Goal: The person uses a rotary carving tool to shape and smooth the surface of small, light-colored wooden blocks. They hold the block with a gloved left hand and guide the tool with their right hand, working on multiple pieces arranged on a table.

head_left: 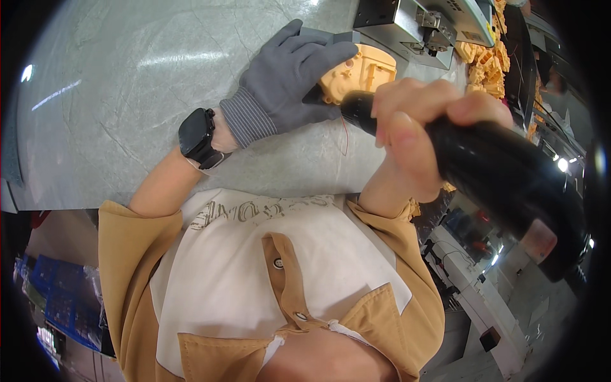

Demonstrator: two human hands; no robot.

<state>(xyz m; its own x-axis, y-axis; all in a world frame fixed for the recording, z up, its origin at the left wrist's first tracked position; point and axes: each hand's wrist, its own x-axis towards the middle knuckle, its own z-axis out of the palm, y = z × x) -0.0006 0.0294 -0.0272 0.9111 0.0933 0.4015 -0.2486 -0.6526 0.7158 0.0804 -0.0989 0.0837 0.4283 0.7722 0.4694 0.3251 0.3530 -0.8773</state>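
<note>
My left hand (286,79), in a grey knitted glove, is closed around a yellow-orange moulded plastic part (366,69) on the table. A dark grey block (321,35) shows behind the fingers, beside the part. My bare right hand (414,127) grips a thick black electric screwdriver (509,172). Its front end (359,108) points left, close to the part's near edge. Whether the bit touches the part cannot be made out. A thin red wire (345,137) hangs just below the screwdriver's nose.
A grey marbled table (159,95) spreads under my hands. Beyond the part stands a metal machine box (394,25). Several more orange plastic parts (487,70) lie heaped at the far right. Blue crates (67,299) stand below the table at the left.
</note>
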